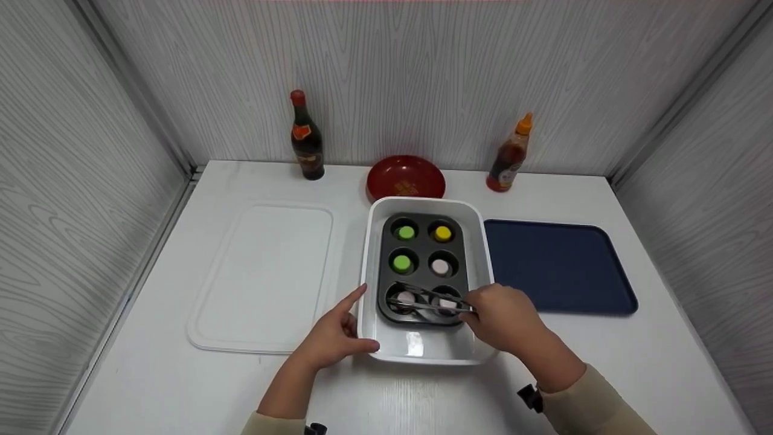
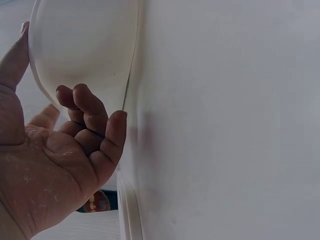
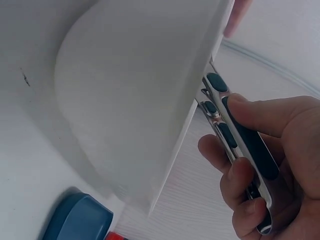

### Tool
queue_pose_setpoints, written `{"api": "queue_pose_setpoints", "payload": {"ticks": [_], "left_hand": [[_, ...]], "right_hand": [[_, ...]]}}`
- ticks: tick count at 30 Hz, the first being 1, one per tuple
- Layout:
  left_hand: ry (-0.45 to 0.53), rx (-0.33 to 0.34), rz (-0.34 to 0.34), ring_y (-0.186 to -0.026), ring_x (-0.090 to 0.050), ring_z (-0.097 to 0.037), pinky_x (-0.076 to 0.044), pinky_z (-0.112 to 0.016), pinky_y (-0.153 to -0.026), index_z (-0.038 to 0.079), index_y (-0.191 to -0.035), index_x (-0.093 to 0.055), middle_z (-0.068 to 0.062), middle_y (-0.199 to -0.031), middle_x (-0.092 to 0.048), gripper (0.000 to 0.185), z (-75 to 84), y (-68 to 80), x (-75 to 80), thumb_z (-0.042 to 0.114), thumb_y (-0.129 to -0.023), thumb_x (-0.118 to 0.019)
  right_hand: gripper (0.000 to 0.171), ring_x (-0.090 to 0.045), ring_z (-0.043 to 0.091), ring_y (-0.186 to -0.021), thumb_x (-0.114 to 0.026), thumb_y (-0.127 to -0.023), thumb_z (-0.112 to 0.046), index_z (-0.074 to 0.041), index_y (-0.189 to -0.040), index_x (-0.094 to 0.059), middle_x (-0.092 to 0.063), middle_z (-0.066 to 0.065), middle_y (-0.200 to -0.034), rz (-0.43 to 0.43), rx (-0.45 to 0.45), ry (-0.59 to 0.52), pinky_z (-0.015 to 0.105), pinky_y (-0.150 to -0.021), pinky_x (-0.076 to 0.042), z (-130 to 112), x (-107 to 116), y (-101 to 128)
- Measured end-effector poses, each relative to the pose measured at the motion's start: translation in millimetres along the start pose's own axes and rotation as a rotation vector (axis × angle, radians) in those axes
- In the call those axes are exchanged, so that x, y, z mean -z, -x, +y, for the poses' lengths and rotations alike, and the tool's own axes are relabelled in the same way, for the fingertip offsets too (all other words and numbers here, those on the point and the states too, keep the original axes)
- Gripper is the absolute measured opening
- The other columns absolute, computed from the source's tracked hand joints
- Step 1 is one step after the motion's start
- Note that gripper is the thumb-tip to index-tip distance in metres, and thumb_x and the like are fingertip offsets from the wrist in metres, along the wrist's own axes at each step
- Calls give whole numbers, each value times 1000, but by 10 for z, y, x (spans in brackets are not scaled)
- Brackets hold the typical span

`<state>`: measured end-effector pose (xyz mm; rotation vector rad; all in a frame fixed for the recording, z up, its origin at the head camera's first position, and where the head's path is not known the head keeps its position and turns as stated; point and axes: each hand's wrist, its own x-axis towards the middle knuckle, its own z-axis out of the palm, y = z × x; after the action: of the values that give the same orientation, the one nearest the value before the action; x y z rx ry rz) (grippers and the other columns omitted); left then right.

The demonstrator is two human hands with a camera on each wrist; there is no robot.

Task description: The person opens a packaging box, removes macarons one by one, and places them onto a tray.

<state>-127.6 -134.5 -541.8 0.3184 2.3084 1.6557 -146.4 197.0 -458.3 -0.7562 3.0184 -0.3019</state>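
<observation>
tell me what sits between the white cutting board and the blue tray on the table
In the head view, the white bin holding the dark muffin pan sits between the white cutting board and the blue tray.

Pale grey wood-grain walls [image 1: 423, 72] are enclosing a white table [image 1: 604, 374] on three sides; soft, even light is falling across it.
</observation>
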Motion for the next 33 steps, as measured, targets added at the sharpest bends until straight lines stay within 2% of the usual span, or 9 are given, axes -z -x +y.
{"api": "queue_pose_setpoints", "payload": {"ticks": [9, 18, 24, 28, 33], "left_hand": [[-43, 24, 20, -70, -53, -15, -46, -29, -65, 15, -168, -33, 1, -75, -57, 110, -9, 12, -10, 21, -78, -97], [-43, 30, 24, -69, -51, -14, -44, -29, -63, 15, -168, -32, 1, -73, -56, 110, -15, 19, -21, 21, -79, -96], [-35, 24, 21, -68, -50, -13, -44, -28, -63, 15, -168, -32, 2, -73, -56, 109, -15, 28, -28, 20, -79, -96], [-33, 14, 20, -68, -50, -13, -44, -28, -63, 14, -168, -32, 2, -73, -56, 109, -14, 29, -30, 20, -80, -95], [-31, 20, 22, -68, -51, -14, -44, -29, -63, 14, -168, -32, 1, -74, -56, 109, -18, 22, -31, 20, -80, -95]], "right_hand": [[19, -53, 11, -58, -84, -92, -20, -18, -80, -69, -58, -9, -67, 1, -2, -34, 38, -53, -44, 22, -10, 7], [19, -48, 7, -55, -84, -91, -20, -18, -80, -69, -56, -10, -65, 62, 55, -30, 34, -51, -40, 60, -43, 41], [7, -55, 9, -60, -85, -91, -18, -17, -91, -78, -65, -8, -72, 104, 68, -51, 35, -54, -44, 76, -26, 46], [9, -52, 8, -58, -85, -91, -19, -18, -89, -76, -62, -9, -70, 75, 51, -45, 35, -53, -42, 74, -20, 45], [17, -54, 11, -59, -84, -92, -21, -18, -81, -71, -60, -8, -68, 18, 14, -34, 37, -53, -43, 6, 8, 26]]}}
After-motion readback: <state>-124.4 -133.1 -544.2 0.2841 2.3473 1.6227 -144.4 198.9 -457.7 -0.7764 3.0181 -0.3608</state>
